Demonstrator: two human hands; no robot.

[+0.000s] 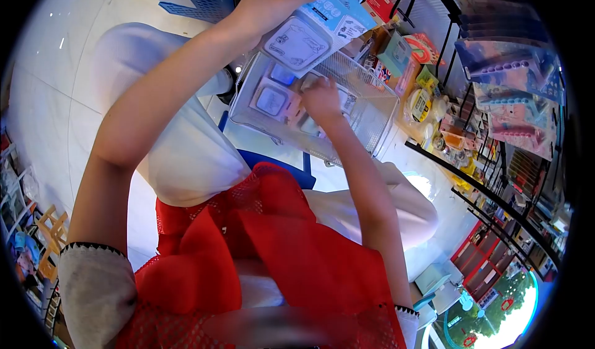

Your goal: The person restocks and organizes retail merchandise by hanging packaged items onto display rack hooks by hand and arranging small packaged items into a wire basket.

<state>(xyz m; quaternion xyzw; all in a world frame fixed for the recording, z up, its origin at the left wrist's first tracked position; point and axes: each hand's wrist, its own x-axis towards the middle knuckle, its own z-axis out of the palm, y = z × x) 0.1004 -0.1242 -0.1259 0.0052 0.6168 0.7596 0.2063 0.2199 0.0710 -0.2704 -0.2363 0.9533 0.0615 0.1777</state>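
My left hand [273, 3] is raised at the top centre, its fingers closed on a blue and white package [319, 23] with a clear window. Below and to the right of it, my right hand [322, 100] reaches down into a wire mesh basket [372, 116], fingers curled. Whether those fingers hold anything is too small to tell. Inside the basket lie several flat packages, among them a pink one with a square white front [271, 101], left of my right hand.
A blue plastic basket [207, 3] stands at the top left. Black wire shelves [483, 191] with hanging packets [508, 70] and boxed goods run along the right. A blue stool [263, 163] is under the basket, above my knees. White floor tiles [68, 57] show at left.
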